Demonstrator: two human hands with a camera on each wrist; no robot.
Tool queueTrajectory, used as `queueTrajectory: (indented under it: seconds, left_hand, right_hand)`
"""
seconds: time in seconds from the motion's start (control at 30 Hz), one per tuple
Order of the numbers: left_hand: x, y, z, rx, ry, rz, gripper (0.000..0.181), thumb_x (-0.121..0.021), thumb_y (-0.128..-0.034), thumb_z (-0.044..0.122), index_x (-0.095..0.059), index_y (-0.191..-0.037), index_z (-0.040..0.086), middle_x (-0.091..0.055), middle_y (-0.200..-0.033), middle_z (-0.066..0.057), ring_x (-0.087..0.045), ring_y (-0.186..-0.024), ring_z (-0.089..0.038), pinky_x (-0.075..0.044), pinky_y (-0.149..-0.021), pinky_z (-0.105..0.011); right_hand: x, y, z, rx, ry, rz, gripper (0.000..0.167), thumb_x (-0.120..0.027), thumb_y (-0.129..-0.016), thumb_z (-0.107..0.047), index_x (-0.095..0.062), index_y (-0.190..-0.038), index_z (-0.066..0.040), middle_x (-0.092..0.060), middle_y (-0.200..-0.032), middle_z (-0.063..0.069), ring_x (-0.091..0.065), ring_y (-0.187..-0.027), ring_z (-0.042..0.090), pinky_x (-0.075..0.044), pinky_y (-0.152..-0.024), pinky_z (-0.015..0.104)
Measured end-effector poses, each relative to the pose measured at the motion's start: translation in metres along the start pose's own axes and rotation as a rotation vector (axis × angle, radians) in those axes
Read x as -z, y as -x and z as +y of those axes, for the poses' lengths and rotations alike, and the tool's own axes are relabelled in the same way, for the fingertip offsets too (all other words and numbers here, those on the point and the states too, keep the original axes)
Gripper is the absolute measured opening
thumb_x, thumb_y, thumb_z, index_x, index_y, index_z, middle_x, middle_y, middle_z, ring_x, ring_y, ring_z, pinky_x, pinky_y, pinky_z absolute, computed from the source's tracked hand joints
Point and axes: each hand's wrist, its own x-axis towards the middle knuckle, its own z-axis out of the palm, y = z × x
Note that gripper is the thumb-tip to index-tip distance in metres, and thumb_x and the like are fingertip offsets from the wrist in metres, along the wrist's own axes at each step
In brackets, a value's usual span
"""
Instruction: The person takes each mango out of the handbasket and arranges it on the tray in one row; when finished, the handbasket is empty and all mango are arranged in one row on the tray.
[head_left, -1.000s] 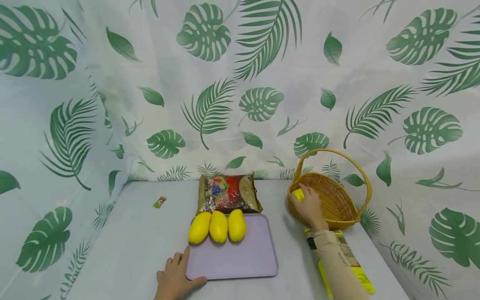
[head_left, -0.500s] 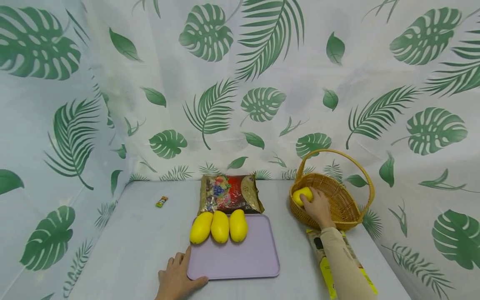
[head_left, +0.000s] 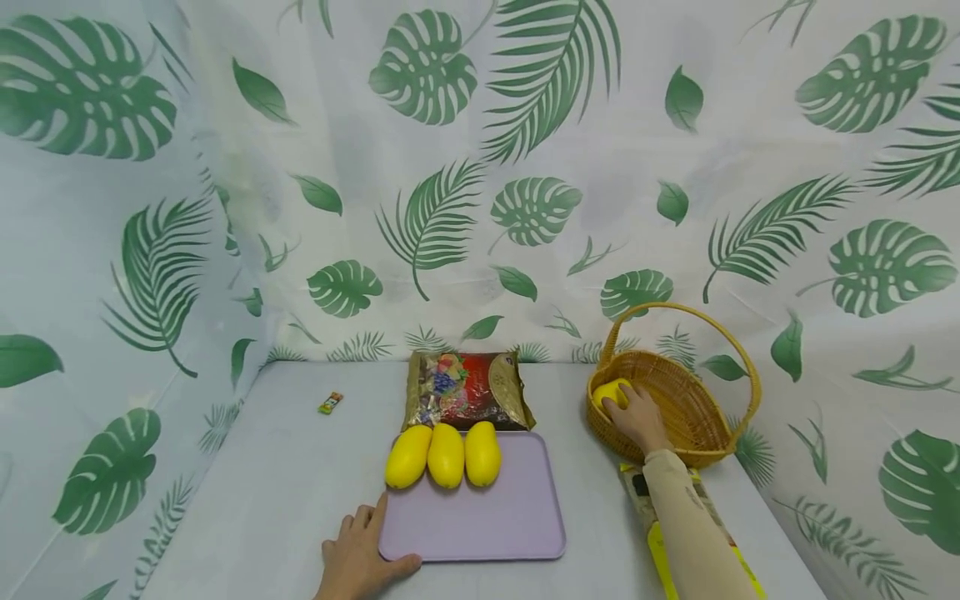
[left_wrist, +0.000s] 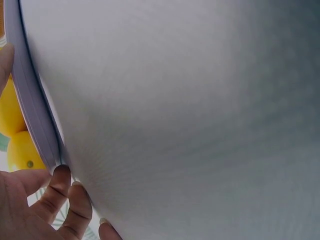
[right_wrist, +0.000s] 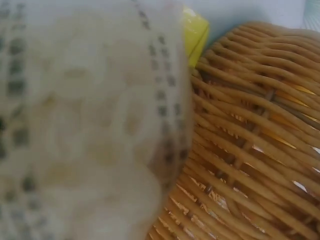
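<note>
At the right, a yellow mango lies inside the left end of the wicker basket. My right hand holds it from its right side, with curled fingers partly covering it. In the right wrist view the weave of the basket fills the right half, and the hand does not show. My left hand touches the front left corner of the lilac tray, thumb at the front edge and index finger at the left edge. Three mangoes lie side by side along the tray's back left.
A shiny gold and red candy bag lies behind the tray. One small wrapped candy is on the table at the left. Under my right forearm lies a yellow and clear food packet, blurred in the right wrist view. The basket's tall handle arches overhead.
My right hand has shifted slightly rightward on the mango in the basket, so more of the fruit shows. The left hand stays at the tray corner. The head view has turned slightly left.
</note>
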Motion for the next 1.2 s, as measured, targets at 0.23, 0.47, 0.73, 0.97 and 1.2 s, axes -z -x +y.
queueTrajectory:
  seconds: [0.23, 0.47, 0.73, 0.97, 1.2]
  left_hand:
    - [-0.002, 0.0, 0.001, -0.011, 0.0, -0.002, 0.12, -0.078, -0.0597, 0.079, -0.042, -0.152, 0.01, -0.056, -0.124, -0.011, -0.048, -0.099, -0.03, -0.044, -0.083, -0.072]
    - [0.001, 0.002, 0.002, -0.019, -0.004, 0.004, 0.121, -0.077, -0.0595, 0.079, -0.042, -0.152, 0.01, -0.055, -0.123, -0.011, -0.048, -0.099, -0.03, -0.044, -0.081, -0.071]
    - [0.002, 0.003, 0.003, -0.012, 0.0, -0.003, 0.121, -0.078, -0.0592, 0.078, -0.041, -0.152, 0.01, -0.055, -0.122, -0.011, -0.048, -0.098, -0.029, -0.045, -0.082, -0.07]
    - [0.001, 0.003, 0.002, -0.008, -0.006, 0.002, 0.121, -0.078, -0.059, 0.078, -0.041, -0.152, 0.01, -0.055, -0.122, -0.011, -0.048, -0.099, -0.029, -0.045, -0.081, -0.07]
    - [0.001, 0.003, 0.002, -0.005, 0.0, 0.016, 0.122, -0.078, -0.0585, 0.079, -0.041, -0.153, 0.01, -0.056, -0.122, -0.011, -0.048, -0.097, -0.028, -0.045, -0.08, -0.067]
  right_hand:
    - [0.001, -0.003, 0.003, -0.006, 0.05, -0.043, 0.074, -0.045, -0.104, -0.043, -0.029, -0.152, 0.011, -0.018, -0.155, 0.044, -0.02, -0.143, 0.061, -0.024, -0.117, 0.07]
    - [0.002, -0.007, 0.003, 0.013, 0.077, -0.08, 0.073, -0.049, -0.103, -0.041, -0.031, -0.151, 0.011, -0.022, -0.153, 0.046, -0.021, -0.142, 0.061, -0.024, -0.116, 0.07]
    - [0.002, -0.009, 0.007, 0.073, 0.109, -0.048, 0.069, -0.053, -0.102, -0.034, -0.034, -0.148, 0.014, -0.027, -0.149, 0.048, -0.025, -0.14, 0.062, -0.027, -0.115, 0.07]
    - [0.0, -0.011, 0.007, 0.078, 0.09, -0.044, 0.069, -0.054, -0.102, -0.033, -0.034, -0.148, 0.015, -0.027, -0.15, 0.048, -0.026, -0.14, 0.062, -0.027, -0.115, 0.069]
    - [0.003, -0.014, 0.007, 0.077, 0.044, 0.001, 0.069, -0.054, -0.102, -0.032, -0.032, -0.149, 0.013, -0.023, -0.153, 0.046, -0.023, -0.142, 0.061, -0.024, -0.117, 0.069]
